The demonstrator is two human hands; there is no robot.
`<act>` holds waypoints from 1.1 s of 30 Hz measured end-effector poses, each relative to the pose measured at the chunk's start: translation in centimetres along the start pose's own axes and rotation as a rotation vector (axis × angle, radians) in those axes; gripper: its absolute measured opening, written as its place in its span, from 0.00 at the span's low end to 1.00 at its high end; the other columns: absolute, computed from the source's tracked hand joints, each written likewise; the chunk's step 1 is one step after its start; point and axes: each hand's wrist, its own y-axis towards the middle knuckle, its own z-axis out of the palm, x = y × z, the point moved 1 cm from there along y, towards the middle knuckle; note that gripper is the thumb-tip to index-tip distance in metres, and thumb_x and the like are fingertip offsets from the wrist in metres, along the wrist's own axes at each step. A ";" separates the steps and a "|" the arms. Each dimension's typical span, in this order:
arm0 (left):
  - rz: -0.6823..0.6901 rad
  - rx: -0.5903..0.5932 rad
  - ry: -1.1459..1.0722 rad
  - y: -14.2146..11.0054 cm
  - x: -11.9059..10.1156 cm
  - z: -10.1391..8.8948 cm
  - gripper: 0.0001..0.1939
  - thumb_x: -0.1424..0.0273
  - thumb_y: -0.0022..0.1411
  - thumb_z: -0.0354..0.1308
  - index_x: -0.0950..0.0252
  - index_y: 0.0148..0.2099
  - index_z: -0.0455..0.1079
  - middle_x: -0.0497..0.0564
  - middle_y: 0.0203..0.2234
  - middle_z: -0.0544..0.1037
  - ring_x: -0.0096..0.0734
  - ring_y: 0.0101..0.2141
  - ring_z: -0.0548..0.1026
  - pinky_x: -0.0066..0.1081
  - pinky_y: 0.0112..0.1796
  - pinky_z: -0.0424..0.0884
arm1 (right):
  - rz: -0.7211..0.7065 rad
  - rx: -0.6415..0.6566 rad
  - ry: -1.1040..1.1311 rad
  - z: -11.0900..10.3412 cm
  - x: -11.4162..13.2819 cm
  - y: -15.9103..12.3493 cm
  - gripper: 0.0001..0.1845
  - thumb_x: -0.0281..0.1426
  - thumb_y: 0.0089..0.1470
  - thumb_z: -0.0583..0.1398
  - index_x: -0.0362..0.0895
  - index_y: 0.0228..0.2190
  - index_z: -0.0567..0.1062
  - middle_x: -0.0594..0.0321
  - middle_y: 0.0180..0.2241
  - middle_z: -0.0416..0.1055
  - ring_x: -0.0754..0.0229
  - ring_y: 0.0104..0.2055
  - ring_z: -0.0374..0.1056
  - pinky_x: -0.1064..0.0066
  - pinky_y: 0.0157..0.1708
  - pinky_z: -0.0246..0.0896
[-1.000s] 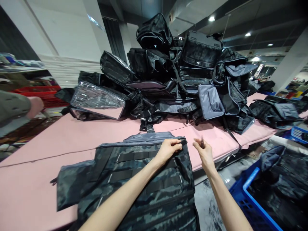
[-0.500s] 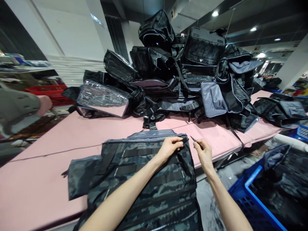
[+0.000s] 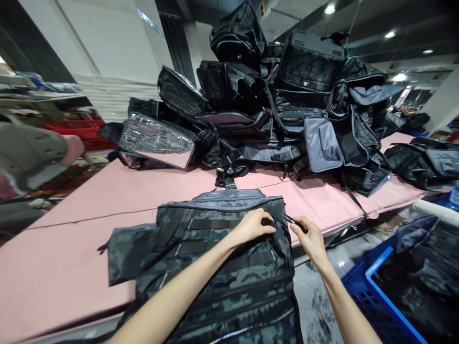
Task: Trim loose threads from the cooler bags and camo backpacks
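Observation:
A dark camouflage backpack (image 3: 222, 267) lies flat on the pink table (image 3: 64, 248) right in front of me. My left hand (image 3: 251, 227) pinches a black strap near the bag's upper right corner. My right hand (image 3: 310, 236) is closed on a small pair of thread snips (image 3: 292, 220). The snips' tip points left and touches the bag's edge beside my left fingers.
A tall heap of black and grey bags (image 3: 272, 95) fills the far side of the table. A blue crate (image 3: 390, 296) with dark bags stands at the lower right. Another person's sleeve (image 3: 32, 153) shows at the left edge. More bags (image 3: 423, 162) lie at the right.
My right hand has turned the snips from pointing up to pointing left and brought them down against the bag's corner. My left hand keeps its pinch on the strap.

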 end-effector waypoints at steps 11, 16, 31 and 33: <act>-0.118 0.052 -0.194 -0.3 -0.7 0.8 0.14 0.66 0.48 0.57 0.65 0.37 0.75 0.46 0.27 0.76 0.30 0.28 0.70 0.25 0.30 0.62 | -0.223 -0.045 -0.432 -0.5 2.0 -1.3 0.12 0.39 0.54 0.54 0.47 0.35 0.73 0.63 0.33 0.74 0.59 0.35 0.70 0.72 0.31 0.56; -0.143 0.030 -0.222 -0.3 -0.6 1.0 0.16 0.65 0.47 0.57 0.66 0.38 0.76 0.48 0.30 0.78 0.33 0.31 0.71 0.26 0.34 0.64 | -0.245 -0.041 -0.480 -0.5 2.1 -1.2 0.11 0.38 0.55 0.54 0.46 0.34 0.73 0.62 0.32 0.74 0.59 0.34 0.69 0.72 0.31 0.55; -0.179 0.034 -0.315 -0.4 0.0 1.0 0.17 0.63 0.46 0.58 0.68 0.36 0.75 0.48 0.25 0.75 0.28 0.24 0.66 0.25 0.26 0.58 | 0.028 -0.007 0.255 -0.1 0.6 -0.2 0.15 0.42 0.46 0.58 0.43 0.30 0.74 0.61 0.27 0.72 0.59 0.30 0.66 0.70 0.30 0.58; -0.178 0.038 -0.324 -0.3 0.1 1.0 0.16 0.63 0.46 0.58 0.68 0.35 0.75 0.48 0.24 0.74 0.28 0.25 0.66 0.25 0.26 0.58 | 0.028 0.041 0.020 -0.4 0.6 -0.7 0.14 0.42 0.47 0.58 0.46 0.31 0.75 0.62 0.29 0.74 0.57 0.32 0.68 0.69 0.32 0.58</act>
